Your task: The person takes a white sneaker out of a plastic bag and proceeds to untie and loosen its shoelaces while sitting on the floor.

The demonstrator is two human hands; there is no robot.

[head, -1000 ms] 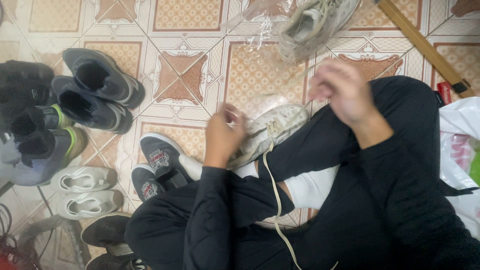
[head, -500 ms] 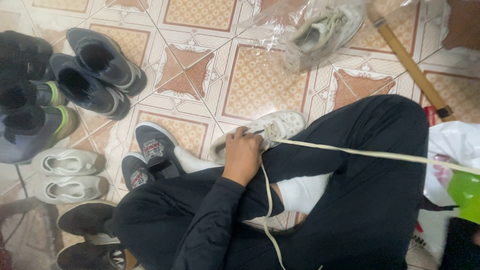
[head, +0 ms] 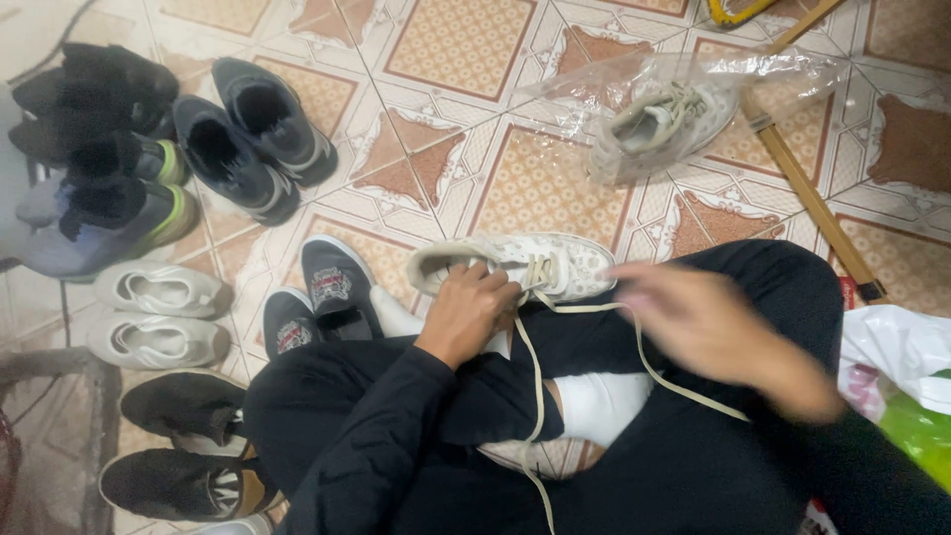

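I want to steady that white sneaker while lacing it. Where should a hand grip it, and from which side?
Probably at the collar, from the heel end. The white sneaker lies on the leg with its opening facing up, and the left hand already clamps there, leaving the lace and eyelets clear for the right hand.

On patterned orange-and-cream floor tiles point(head: 456, 45), pairs of shoes line the left: dark grey sneakers point(head: 253, 134) far, pale grey slip-ons point(head: 158, 312) in the middle, black shoes point(head: 183, 446) nearest. Far right, a beige sneaker inside a clear plastic bag point(head: 659, 119) lies beside a long wooden stick point(head: 812, 203).
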